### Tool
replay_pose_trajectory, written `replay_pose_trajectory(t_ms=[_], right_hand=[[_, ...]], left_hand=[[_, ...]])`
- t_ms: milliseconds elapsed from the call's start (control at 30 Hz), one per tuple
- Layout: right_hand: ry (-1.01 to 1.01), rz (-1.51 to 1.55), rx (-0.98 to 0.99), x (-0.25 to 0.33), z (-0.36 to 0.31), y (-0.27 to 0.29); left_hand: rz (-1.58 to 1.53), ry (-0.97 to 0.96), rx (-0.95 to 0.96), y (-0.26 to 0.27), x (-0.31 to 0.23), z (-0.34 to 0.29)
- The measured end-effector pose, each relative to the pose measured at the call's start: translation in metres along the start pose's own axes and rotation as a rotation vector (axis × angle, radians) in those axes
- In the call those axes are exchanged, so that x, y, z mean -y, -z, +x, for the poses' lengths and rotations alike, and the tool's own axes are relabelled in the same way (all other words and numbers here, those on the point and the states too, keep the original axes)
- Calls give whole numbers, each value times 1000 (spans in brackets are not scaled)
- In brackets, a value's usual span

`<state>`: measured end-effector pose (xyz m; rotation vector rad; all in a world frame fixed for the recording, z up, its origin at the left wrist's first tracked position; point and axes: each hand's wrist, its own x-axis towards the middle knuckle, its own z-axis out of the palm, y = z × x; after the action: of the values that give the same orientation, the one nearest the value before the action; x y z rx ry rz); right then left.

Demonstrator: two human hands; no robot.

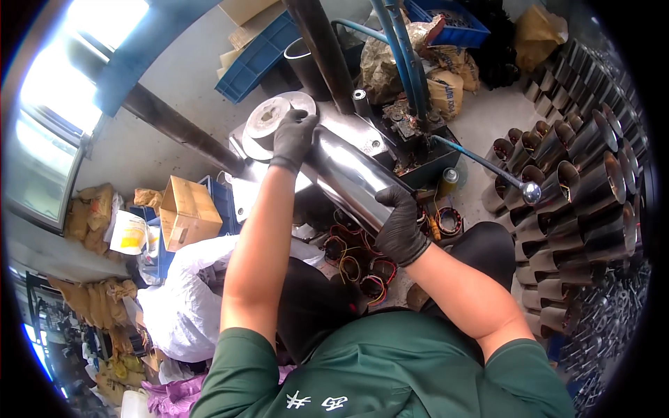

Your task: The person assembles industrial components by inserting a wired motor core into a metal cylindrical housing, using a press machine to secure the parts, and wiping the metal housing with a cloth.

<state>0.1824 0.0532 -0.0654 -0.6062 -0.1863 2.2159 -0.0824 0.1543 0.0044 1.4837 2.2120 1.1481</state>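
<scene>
A shiny metal tube slants between my hands, its far end beside a round metal disc on a grey press plate. My left hand, in a black glove, closes on the tube's far end, close to the disc. At the near end, my right hand, also gloved in black, grips the tube with the thumb on top. Most of the fingers of this hand are hidden under the tube. Below it, several copper-wound stators with coloured wires lie by my legs.
Dark press columns rise beyond the plate. A blue lever with a metal ball end juts rightward. Rows of metal tubes stand at the right. A spray can stands near the stators. An open cardboard box and white sack sit left.
</scene>
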Motion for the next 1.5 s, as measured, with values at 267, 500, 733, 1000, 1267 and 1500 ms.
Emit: replay_pose_trajectory(t_ms=[267, 500, 733, 1000, 1267, 1500], right_hand=[[58, -50, 155, 5, 14, -2], [12, 86, 37, 3, 3, -10], [300, -322, 0, -6, 1, 19], [27, 56, 26, 19, -25, 15], [236, -460, 348, 36, -11, 48], [-76, 224, 243, 42, -29, -13]], left_hand=[[751, -2, 255, -6, -60, 8], [939, -82, 163, -15, -24, 23], [1071, -181, 196, -20, -41, 18], [984, -230, 194, -41, -51, 19], [525, -342, -195, -49, 10, 17], [-770, 44, -368, -45, 67, -14]])
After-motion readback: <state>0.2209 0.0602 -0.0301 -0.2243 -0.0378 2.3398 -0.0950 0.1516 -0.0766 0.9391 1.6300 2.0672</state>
